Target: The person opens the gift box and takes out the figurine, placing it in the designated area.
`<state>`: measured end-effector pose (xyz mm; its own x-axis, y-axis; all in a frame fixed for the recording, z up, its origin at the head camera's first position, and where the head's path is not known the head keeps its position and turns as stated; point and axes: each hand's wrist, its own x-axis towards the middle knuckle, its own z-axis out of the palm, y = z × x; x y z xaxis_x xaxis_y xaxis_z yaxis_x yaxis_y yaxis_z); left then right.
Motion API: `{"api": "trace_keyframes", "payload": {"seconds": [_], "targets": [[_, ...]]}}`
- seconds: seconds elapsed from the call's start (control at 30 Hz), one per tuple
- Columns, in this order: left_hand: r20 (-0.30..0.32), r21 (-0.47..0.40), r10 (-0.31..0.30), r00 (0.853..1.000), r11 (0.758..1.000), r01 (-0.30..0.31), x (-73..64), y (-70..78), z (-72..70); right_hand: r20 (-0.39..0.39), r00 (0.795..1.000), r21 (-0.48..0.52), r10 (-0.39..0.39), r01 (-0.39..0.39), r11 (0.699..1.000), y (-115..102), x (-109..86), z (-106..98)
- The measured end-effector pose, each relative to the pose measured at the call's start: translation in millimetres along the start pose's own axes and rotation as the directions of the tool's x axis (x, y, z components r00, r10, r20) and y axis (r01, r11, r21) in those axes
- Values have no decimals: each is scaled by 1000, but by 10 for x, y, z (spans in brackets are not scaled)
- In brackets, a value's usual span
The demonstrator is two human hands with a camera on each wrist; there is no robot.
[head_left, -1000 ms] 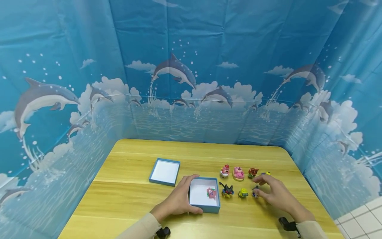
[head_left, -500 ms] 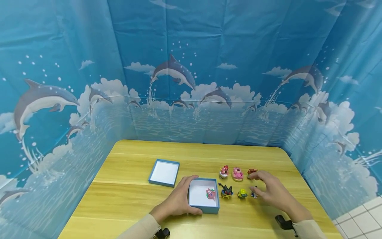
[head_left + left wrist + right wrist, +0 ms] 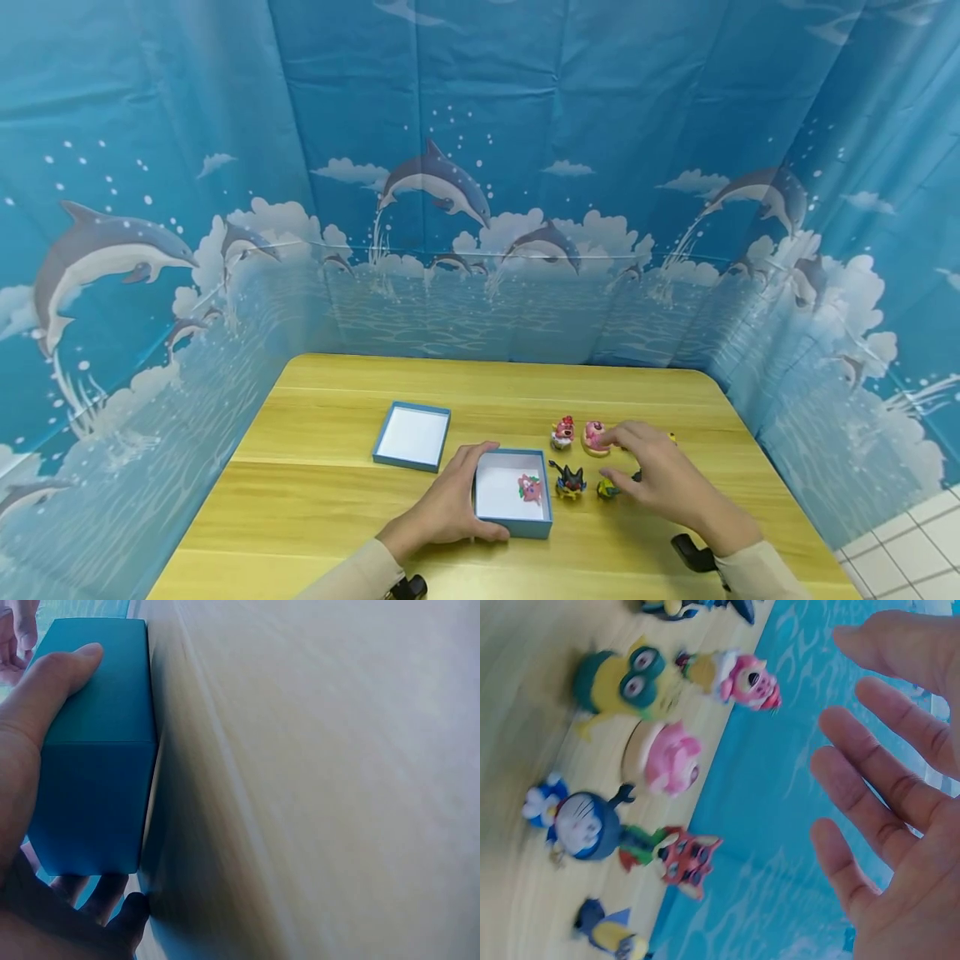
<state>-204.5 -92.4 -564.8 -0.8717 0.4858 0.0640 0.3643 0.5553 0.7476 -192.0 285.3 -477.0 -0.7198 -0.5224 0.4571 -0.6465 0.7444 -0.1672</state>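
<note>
My left hand (image 3: 446, 504) grips the blue square box (image 3: 517, 528) from its left side. The thumb (image 3: 64, 675) lies on one wall and the other fingers round the opposite wall. A pink figurine (image 3: 529, 488) lies inside on the white bottom. My right hand (image 3: 663, 479) hovers over the toy figurines at right, fingers spread, nothing in it. Nearest below it are a yellow goggled figurine (image 3: 607, 488) and a pink bear figurine (image 3: 596, 437). The hand hides other figures in the head view; the right wrist view shows a fox figurine (image 3: 690, 859) and a blue round-headed figurine (image 3: 585, 825).
A shallow blue lid (image 3: 412, 435) with white inside lies behind and left of the box. A black eared figurine (image 3: 568, 481) stands close to the box's right wall. Behind it is a red-topped pink figurine (image 3: 562, 433). A dolphin curtain (image 3: 480, 317) encloses the wooden table (image 3: 300, 500).
My right hand has moved left across the figurines, from the blue one towards the yellow goggled one, with nothing in it. The left hand and the box have stayed in place.
</note>
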Motion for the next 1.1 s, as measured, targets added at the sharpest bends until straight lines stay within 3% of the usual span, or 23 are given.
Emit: {"api": "trace_keyframes", "payload": {"seconds": [0.3, 0.5, 0.77, 0.97, 1.1], "targets": [[1, 2, -5, 1000, 1000, 5, -16, -13, -10, 120, 989, 3, -84, 84, 996, -214, 209, 49], [-8, 10, 5, 1000, 1000, -5, -9, -25, -16, 258, 961, 66, -94, 80, 995, -366, 404, 109], [-7, 20, 20, 1000, 1000, -20, 12, -42, -16, 420, 897, 109, -139, 103, 989, -481, 660, 247], [-6, 14, 24, 1000, 1000, -24, 5, -24, -22, 536, 825, 112, -180, 142, 984, -541, 837, 338], [-1, 13, 33, 999, 999, -33, 1, -13, -9, 593, 782, 40, -191, 209, 977, -588, 885, 400]]}}
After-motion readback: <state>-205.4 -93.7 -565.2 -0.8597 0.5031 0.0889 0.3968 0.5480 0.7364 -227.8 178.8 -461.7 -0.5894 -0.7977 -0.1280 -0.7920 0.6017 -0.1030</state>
